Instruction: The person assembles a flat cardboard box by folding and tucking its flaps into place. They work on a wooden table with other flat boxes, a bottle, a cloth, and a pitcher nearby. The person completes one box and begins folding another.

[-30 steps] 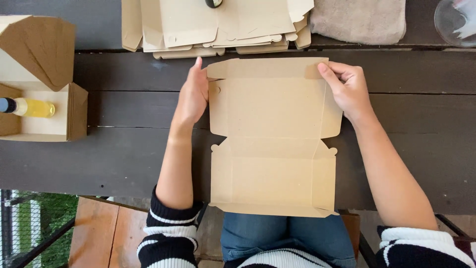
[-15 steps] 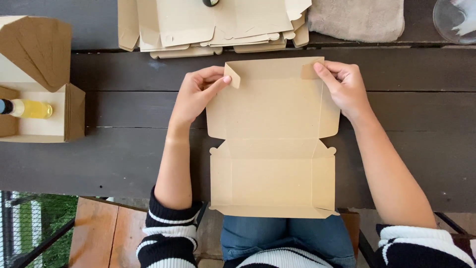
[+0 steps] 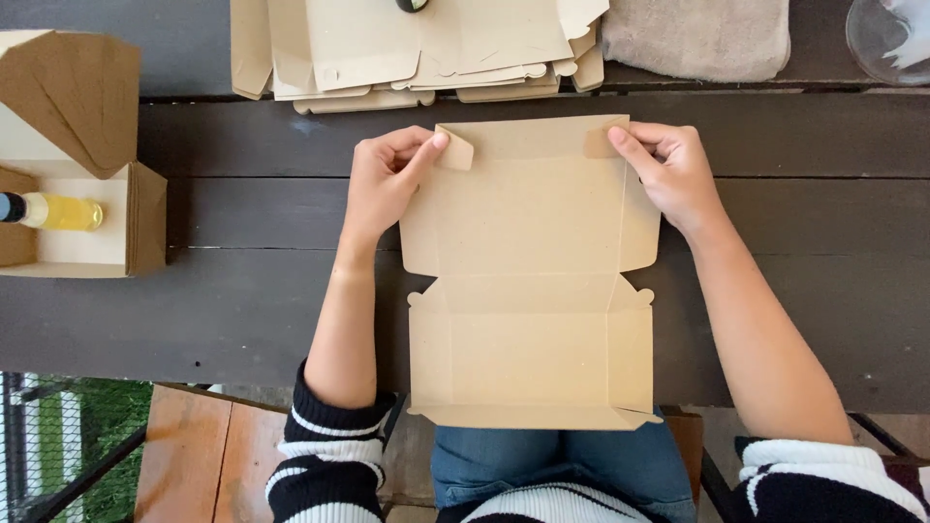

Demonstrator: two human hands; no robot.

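Note:
A flat brown cardboard box blank (image 3: pixel 531 271) lies on the dark wooden table (image 3: pixel 242 291) in front of me, its near edge hanging over the table's front. My left hand (image 3: pixel 386 179) pinches the small tab at the blank's far left corner and has it folded inward. My right hand (image 3: pixel 668 169) pinches the matching tab at the far right corner, also folded inward.
A stack of unfolded box blanks (image 3: pixel 417 48) lies at the back centre. A grey cloth (image 3: pixel 697 39) and a glass rim (image 3: pixel 886 39) are at the back right. At the left stands an open cardboard box (image 3: pixel 87 218) holding a small yellow bottle (image 3: pixel 58 211).
Both hands moved from the blank's far side edges to its far corners and folded the two small corner tabs inward.

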